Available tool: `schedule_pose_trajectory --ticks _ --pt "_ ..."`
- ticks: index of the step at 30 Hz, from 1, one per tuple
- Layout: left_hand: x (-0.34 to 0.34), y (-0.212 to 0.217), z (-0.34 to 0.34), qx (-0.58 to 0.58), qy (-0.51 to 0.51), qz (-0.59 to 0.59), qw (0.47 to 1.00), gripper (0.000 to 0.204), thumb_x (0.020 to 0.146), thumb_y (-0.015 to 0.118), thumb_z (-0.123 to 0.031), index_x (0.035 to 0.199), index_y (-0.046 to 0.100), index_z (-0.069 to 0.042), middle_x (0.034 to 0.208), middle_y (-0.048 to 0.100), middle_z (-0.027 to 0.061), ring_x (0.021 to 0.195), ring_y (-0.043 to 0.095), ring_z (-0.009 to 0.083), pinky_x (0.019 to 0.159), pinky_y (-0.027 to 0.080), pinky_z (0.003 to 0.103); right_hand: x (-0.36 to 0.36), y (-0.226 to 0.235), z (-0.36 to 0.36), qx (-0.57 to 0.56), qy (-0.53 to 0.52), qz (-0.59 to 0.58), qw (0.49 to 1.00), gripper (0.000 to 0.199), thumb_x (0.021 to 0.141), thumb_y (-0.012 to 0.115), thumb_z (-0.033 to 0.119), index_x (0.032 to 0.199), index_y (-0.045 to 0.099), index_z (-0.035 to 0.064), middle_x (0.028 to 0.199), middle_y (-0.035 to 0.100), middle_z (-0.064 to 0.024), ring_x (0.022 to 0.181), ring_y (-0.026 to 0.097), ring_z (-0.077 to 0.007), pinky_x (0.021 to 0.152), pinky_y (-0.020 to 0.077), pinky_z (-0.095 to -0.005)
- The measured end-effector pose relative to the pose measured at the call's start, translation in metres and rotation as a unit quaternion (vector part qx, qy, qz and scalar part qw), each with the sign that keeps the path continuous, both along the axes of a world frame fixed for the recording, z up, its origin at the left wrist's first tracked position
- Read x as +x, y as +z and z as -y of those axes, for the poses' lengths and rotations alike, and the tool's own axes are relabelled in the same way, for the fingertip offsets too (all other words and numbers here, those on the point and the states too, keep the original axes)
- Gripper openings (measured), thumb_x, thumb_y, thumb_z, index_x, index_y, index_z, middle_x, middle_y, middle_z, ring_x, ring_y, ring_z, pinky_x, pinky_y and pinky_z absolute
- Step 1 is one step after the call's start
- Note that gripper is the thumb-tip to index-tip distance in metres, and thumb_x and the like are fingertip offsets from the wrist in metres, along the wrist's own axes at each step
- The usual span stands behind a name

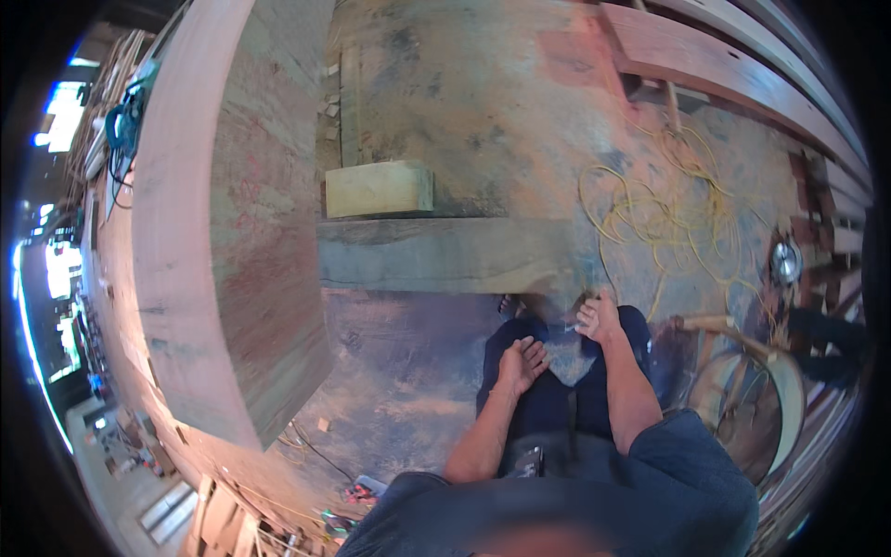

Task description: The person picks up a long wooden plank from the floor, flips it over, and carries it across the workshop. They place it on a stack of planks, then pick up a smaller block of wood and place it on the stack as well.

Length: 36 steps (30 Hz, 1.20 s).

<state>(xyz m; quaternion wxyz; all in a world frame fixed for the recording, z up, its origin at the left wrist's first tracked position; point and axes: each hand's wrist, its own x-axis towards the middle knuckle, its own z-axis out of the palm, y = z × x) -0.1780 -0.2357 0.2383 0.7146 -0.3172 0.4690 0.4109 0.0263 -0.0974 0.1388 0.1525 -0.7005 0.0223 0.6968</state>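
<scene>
Grey and streaked, the plank blurs near your curled right hand — whether it pinches anything, I cannot tell — your left hand loosely spread.

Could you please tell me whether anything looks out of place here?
Yes: the yellow cord lies in loose, tangled loops on the floor, ahead and to the right of the right hand, rather than neatly coiled.

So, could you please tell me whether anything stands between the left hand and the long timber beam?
Yes: in this view, the left knee lies between the left hand and the long timber beam.
</scene>
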Motion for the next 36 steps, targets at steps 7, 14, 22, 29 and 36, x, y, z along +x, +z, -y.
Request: schedule_pose_trajectory --ticks 7,14,22,29,36 --pt "0.023 -0.172 -0.071 -0.151 0.275 -0.053 0.948 0.061 0.104 0.029 -0.046 0.153 0.032 -0.011 0.158 0.032 0.0129 0.146 0.029 0.032 0.118 0.019 0.056 -0.004 -0.146 -0.048 -0.146 0.043 -0.037 0.988 0.091 0.088 0.034 0.079 0.14 0.05 0.0057 0.14 0.055 -0.0158 0.135 0.045 -0.0349 0.11 0.022 -0.0666" --pt "0.055 -0.243 -0.104 -0.124 0.51 -0.123 0.842 0.079 0.092 0.037 -0.073 0.145 0.045 -0.014 0.148 0.047 0.0111 0.133 0.044 0.0366 0.11 0.035 0.058 -0.019 -0.199 -0.092 -0.193 0.061 -0.218 0.955 0.089 0.088 0.034 0.079 0.134 0.053 0.006 0.134 0.058 -0.0153 0.125 0.053 -0.0334 0.102 0.0366 -0.062" --pt "0.058 -0.22 -0.164 -0.166 0.514 -0.105 0.835 0.081 0.093 0.037 -0.073 0.147 0.042 -0.012 0.147 0.047 0.0134 0.131 0.046 0.0368 0.111 0.036 0.055 -0.027 -0.204 -0.174 -0.182 0.126 -0.147 0.964 0.085 0.089 0.035 0.078 0.13 0.055 0.0064 0.13 0.059 -0.0156 0.118 0.056 -0.0327 0.097 0.0411 -0.0596" --pt "0.042 -0.213 -0.3 -0.087 0.554 -0.037 0.827 0.076 0.095 0.036 -0.068 0.147 0.042 -0.012 0.146 0.048 0.0129 0.13 0.048 0.0362 0.108 0.039 0.055 -0.05 -0.221 -0.297 -0.117 0.207 -0.1 0.966 0.082 0.089 0.037 0.076 0.127 0.057 0.0068 0.126 0.061 -0.0159 0.111 0.059 -0.032 0.092 0.045 -0.0575" --pt "0.028 -0.249 -0.352 0.024 0.557 -0.027 0.83 0.072 0.098 0.041 -0.062 0.148 0.041 -0.011 0.149 0.046 0.0103 0.136 0.043 0.0332 0.113 0.035 0.052 -0.053 -0.242 -0.382 -0.047 0.277 -0.06 0.958 0.079 0.09 0.038 0.075 0.124 0.059 0.0071 0.122 0.062 -0.0161 0.105 0.062 -0.0313 0.088 0.0489 -0.0555"
